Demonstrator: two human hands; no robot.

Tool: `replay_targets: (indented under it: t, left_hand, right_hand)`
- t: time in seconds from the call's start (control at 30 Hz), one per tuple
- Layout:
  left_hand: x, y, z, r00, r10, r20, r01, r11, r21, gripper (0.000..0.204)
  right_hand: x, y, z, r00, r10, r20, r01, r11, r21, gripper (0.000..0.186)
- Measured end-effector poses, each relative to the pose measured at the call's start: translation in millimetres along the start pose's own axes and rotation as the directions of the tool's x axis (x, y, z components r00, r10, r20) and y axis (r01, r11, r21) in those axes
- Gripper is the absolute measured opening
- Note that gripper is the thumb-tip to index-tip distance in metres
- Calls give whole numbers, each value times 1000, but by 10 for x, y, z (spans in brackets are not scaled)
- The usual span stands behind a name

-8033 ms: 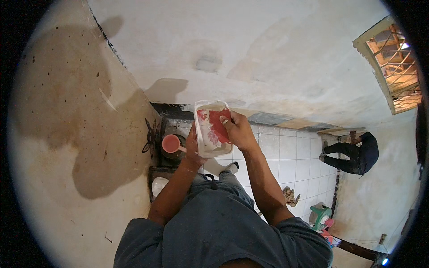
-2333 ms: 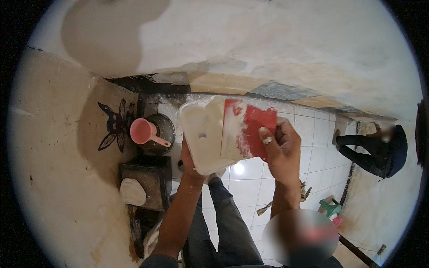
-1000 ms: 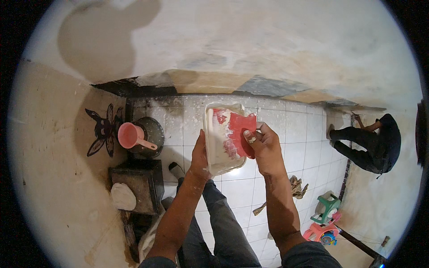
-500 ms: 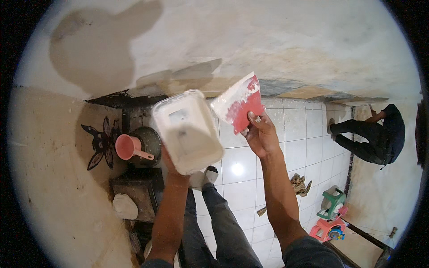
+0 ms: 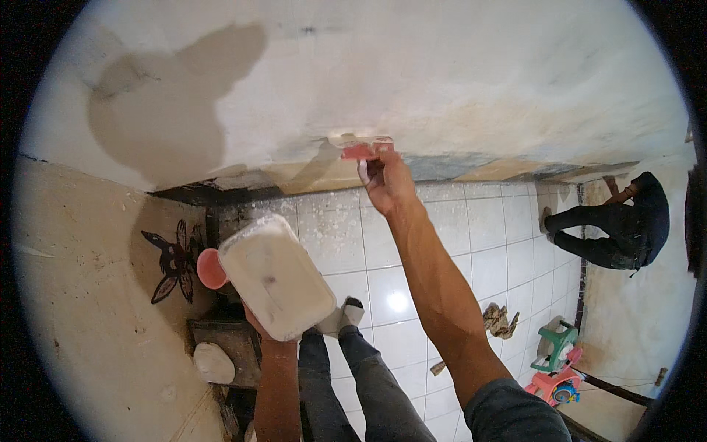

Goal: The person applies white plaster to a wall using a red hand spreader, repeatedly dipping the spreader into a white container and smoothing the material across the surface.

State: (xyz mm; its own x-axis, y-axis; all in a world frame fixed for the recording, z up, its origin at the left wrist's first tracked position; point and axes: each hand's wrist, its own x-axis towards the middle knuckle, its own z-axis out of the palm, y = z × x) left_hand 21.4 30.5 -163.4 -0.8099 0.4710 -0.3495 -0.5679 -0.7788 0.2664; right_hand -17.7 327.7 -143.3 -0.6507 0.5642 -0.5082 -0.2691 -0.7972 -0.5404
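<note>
Red scraper (image 5: 358, 152) pinched in right hand (image 5: 389, 185), pale tub (image 5: 281, 281) held in left hand (image 5: 265, 328), finger spread hidden

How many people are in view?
2: the camera wearer, right hand holding a red scraper at the wall, and a co-worker at the far right. Others may be hidden.

Scraper (image 5: 359, 152): plastic, smeared | tub (image 5: 305, 259): plastic | floor tiles (image 5: 387, 291): glossy | wall (image 5: 456, 74): matt

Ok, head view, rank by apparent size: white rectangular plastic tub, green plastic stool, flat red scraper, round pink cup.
1. White tub
2. Green stool
3. Red scraper and pink cup: too alike to rank; tub partly hides cup.
</note>
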Motion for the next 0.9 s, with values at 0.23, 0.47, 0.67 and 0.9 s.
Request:
replay_targets:
  t: [0.23,0.47,0.67,0.9]
  left_hand:
    - [-138,39,173,995,-71,68,73,997,-29,67]
    - [-250,77,46,992,-89,84,94,994,-61,67]
    - [-276,109,-58,989,-108,98,115,991,-71,67]
    - [-322,125,6,981,-150,124,164,980,-111,66]
  right_hand:
    - [-815,-907,979,937,-154,314,172,984,-33,11]
    - [-862,-413,164,981,-115,156,147,966,-213,17]
    - [-239,325,-288,994,94,-62,-105,976,-194,18]
    - [-488,-205,763,988,-109,112,117,991,-65,6]
